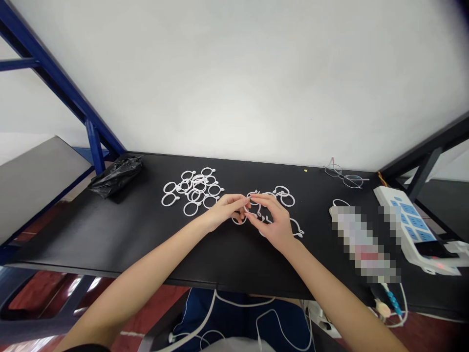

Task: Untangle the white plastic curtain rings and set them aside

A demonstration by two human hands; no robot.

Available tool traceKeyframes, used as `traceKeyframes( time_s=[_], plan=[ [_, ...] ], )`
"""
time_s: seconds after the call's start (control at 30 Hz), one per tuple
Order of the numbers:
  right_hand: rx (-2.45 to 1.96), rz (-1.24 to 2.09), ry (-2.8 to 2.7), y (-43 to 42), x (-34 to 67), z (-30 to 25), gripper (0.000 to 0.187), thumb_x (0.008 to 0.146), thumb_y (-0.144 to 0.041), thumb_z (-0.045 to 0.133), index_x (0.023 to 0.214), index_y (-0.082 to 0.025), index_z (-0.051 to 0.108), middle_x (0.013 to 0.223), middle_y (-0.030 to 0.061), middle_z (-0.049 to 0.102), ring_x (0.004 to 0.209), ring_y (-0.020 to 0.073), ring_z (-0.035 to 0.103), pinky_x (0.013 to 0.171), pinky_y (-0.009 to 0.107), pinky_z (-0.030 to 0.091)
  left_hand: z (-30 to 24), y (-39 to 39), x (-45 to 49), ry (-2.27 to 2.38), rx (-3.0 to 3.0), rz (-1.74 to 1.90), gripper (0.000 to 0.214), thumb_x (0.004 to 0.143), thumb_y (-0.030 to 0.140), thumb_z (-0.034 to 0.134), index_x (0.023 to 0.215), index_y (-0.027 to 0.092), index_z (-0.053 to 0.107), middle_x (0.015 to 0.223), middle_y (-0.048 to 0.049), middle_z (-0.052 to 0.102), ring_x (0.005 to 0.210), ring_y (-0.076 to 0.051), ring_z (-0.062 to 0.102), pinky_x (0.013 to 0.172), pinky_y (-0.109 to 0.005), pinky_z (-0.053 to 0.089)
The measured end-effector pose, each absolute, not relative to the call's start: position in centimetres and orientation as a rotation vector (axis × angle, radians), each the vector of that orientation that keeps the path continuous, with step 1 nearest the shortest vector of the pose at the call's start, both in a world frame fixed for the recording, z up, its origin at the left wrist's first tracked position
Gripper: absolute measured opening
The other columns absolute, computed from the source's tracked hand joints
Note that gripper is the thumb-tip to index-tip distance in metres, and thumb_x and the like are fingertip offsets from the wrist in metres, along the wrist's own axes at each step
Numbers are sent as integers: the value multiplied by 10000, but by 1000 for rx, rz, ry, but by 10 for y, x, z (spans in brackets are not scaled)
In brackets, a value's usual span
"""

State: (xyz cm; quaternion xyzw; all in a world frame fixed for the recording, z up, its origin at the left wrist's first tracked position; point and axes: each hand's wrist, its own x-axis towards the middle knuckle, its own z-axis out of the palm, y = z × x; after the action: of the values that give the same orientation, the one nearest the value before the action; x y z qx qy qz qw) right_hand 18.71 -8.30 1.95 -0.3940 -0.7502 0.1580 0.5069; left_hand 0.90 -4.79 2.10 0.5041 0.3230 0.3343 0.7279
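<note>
Over the middle of the black table, my left hand (227, 209) pinches a thin white plastic curtain ring (246, 210) at its left side. My right hand (274, 221) has its fingertips and thumb on the same ring, which looks parted on the right. Fingers partly cover it. To the left lies a pile of closed white rings (199, 187) with small round eyelets. More white rings (287, 199) lie behind and around my right hand; one ring (297, 228) beside that hand has a gap. Another ring (239, 221) shows below my left fingers.
A crumpled black plastic bag (117, 177) lies at the table's left end. Eyeglasses (344, 176) rest at the back right. A white power strip (406, 230), a pixelated object (362, 244) and cables occupy the right side. Blue frame bars (69, 88) slant at left.
</note>
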Motion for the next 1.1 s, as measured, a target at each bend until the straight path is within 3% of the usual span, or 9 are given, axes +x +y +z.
traceKeyframes(
  time_s=[0.27,0.47,0.77,1.1],
  plan=[
    [-1036,470,-1627,-82,189,14,207,834,-222,680,1040,-233,665,979,58,696,824,200,684,776,379,597,20,-42,6,624,912,866,253,851,360,662,745,135,615,665,5,569,627,-88,579,704,-229,487],
    [-1075,503,-1621,-83,189,10,94,863,-254,653,944,-228,692,886,42,738,750,198,711,738,367,605,20,-42,6,651,911,854,260,848,371,664,748,133,627,662,4,566,637,-92,582,718,-231,481],
    [-1013,603,-1628,-83,188,15,63,854,-231,660,879,-207,711,817,37,742,697,189,719,688,330,602,23,-48,11,743,1156,879,350,837,430,663,1083,187,608,787,15,588,657,-93,561,726,-260,484],
    [-1000,905,-1550,-85,188,17,123,854,-319,673,852,-196,669,744,18,698,613,148,677,615,274,569,25,-51,10,819,1565,904,351,892,491,556,822,147,575,672,12,556,609,-100,513,594,-219,407]
  ],
)
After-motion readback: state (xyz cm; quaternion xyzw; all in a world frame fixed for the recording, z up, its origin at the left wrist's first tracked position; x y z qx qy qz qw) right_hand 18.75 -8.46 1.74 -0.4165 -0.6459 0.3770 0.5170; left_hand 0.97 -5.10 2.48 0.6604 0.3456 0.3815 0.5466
